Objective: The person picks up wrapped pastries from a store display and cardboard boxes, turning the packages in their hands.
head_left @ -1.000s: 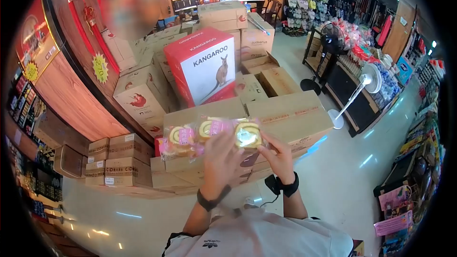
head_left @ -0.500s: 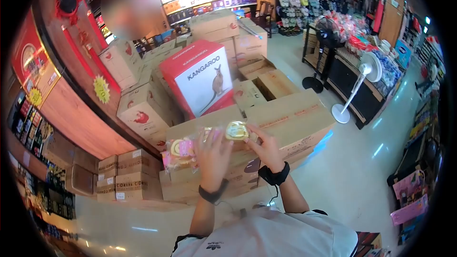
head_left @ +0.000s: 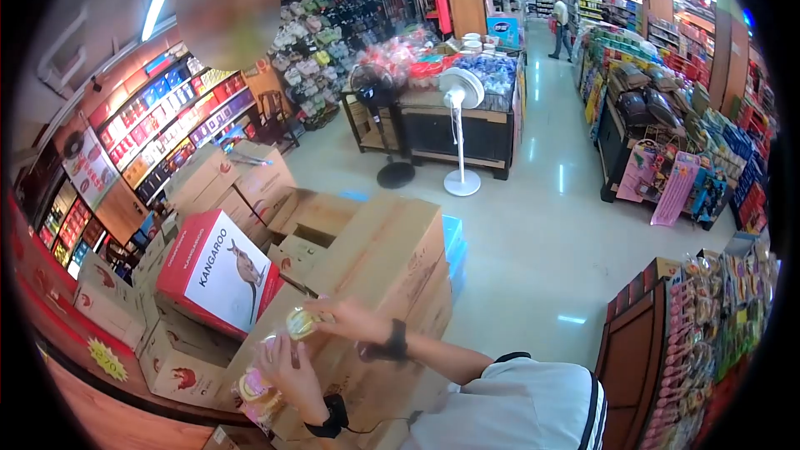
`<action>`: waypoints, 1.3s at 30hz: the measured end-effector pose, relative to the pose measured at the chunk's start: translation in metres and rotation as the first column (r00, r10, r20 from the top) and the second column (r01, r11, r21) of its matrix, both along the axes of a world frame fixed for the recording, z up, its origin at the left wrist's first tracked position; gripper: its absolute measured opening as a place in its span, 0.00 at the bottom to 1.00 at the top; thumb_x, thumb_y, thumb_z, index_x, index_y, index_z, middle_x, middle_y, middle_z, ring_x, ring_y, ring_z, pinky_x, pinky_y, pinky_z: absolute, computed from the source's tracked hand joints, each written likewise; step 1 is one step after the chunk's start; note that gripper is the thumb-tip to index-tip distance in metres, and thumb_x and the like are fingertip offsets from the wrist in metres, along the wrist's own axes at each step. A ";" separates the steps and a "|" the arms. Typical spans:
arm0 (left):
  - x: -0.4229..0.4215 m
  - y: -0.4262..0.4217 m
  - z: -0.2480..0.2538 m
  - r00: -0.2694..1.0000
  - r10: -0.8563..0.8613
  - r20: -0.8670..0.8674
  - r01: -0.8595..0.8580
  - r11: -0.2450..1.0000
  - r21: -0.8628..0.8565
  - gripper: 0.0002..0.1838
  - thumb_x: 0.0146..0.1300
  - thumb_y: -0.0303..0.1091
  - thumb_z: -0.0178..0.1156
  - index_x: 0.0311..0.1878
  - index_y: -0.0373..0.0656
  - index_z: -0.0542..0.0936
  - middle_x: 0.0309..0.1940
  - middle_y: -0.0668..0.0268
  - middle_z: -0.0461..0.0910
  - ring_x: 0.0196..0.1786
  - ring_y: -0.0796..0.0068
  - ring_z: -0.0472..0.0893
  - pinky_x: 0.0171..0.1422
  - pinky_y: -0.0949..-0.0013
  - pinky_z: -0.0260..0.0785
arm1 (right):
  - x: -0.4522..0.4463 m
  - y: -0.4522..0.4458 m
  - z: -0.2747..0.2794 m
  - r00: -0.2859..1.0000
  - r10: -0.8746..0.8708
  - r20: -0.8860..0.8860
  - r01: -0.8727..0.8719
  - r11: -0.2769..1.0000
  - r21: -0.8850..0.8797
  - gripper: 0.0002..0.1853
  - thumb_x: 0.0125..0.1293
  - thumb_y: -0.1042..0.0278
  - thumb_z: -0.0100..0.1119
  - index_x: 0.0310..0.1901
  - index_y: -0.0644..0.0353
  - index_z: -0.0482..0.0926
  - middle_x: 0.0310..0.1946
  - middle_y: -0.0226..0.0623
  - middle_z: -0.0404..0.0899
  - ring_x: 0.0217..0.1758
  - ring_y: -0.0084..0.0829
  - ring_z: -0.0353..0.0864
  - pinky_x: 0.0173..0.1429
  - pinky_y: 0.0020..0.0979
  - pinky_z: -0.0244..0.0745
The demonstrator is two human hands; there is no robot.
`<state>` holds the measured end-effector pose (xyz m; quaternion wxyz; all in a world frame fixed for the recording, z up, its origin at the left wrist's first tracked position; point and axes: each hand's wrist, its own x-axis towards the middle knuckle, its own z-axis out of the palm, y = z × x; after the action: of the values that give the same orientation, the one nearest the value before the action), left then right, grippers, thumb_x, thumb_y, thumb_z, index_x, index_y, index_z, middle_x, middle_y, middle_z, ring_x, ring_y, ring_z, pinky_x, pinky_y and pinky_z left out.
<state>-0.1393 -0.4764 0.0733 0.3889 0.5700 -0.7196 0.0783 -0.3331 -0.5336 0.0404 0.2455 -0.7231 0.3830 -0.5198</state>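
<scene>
My right hand [head_left: 350,319] pinches a small, round, gold-and-yellow wrapped packet [head_left: 301,322] between thumb and fingertips, just above the long cardboard box [head_left: 371,254]. Close on its left, my left hand [head_left: 292,373] is curled, and clear, pinkish wrapping shows at its fingers; that item is mostly hidden. Pink-and-yellow wrapped packets [head_left: 255,389] lie beside my left hand at the near left end of the box. Both wrists wear black bands.
A red and white KANGAROO box [head_left: 221,271] stands among stacked cartons on the left. A white fan [head_left: 460,129] and a black fan [head_left: 383,125] stand before a goods table [head_left: 454,133]. Hanging packets [head_left: 700,350] are at right. A person [head_left: 562,27] is far down the aisle.
The head view has swung right, so the cartons and my hands appear further left and the aisle shows. My right hand still holds the gold packet; my left hand stays beside it.
</scene>
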 end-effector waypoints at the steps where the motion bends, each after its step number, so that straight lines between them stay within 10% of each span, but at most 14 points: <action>1: 0.004 0.000 -0.002 1.000 -0.004 -0.002 0.004 1.000 -0.013 0.20 0.64 0.32 0.69 0.58 0.35 0.85 0.60 0.53 0.83 0.72 0.41 0.70 0.80 0.43 0.56 | 0.002 0.001 0.002 0.999 -0.008 -0.036 0.008 1.000 -0.002 0.24 0.72 0.59 0.65 0.65 0.60 0.80 0.66 0.47 0.80 0.57 0.52 0.85 0.62 0.44 0.80; 14: 0.012 0.004 0.003 0.999 -0.046 0.002 0.046 0.999 0.009 0.21 0.63 0.32 0.71 0.59 0.37 0.84 0.63 0.53 0.80 0.73 0.43 0.68 0.81 0.42 0.56 | -0.005 0.024 0.019 0.987 -0.125 0.102 0.113 0.986 0.120 0.25 0.71 0.55 0.67 0.64 0.60 0.80 0.51 0.52 0.86 0.52 0.54 0.86 0.56 0.44 0.81; 20: 0.006 0.019 0.005 0.979 -0.119 -0.167 0.111 0.992 -0.053 0.16 0.66 0.28 0.67 0.56 0.33 0.84 0.66 0.51 0.79 0.74 0.44 0.69 0.80 0.44 0.58 | -0.022 0.056 0.052 0.983 -0.177 0.047 0.139 0.888 0.437 0.22 0.73 0.54 0.65 0.62 0.57 0.82 0.43 0.49 0.87 0.32 0.41 0.84 0.41 0.37 0.79; 28: 0.008 0.070 0.009 0.868 -0.230 -0.441 0.200 0.973 -0.114 0.13 0.73 0.22 0.58 0.57 0.27 0.83 0.63 0.49 0.80 0.64 0.53 0.80 0.62 0.60 0.77 | -0.001 0.093 0.058 0.932 -0.087 0.352 -0.049 0.932 0.359 0.19 0.77 0.57 0.62 0.62 0.57 0.83 0.33 0.37 0.83 0.23 0.21 0.73 0.29 0.29 0.71; 35: 0.020 0.081 -0.001 0.824 -0.262 -0.502 0.185 0.962 -0.199 0.14 0.76 0.27 0.60 0.57 0.27 0.83 0.55 0.51 0.84 0.53 0.59 0.85 0.56 0.63 0.82 | 0.019 0.086 0.029 0.960 0.054 0.276 -0.063 0.998 0.024 0.13 0.78 0.67 0.61 0.56 0.64 0.84 0.42 0.39 0.88 0.38 0.26 0.84 0.43 0.29 0.78; 39: 0.014 0.094 0.013 0.793 -0.253 -0.554 0.187 0.967 -0.174 0.12 0.77 0.27 0.60 0.51 0.27 0.86 0.50 0.51 0.87 0.49 0.59 0.86 0.55 0.62 0.83 | 0.018 0.096 0.030 0.957 0.059 0.283 -0.107 0.982 0.156 0.13 0.78 0.66 0.61 0.56 0.64 0.84 0.41 0.37 0.87 0.39 0.24 0.83 0.41 0.28 0.78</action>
<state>-0.1258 -0.3819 0.0867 0.6239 0.4569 -0.6257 -0.1025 -0.3154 -0.4373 0.0707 0.3790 -0.6353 0.3568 -0.5705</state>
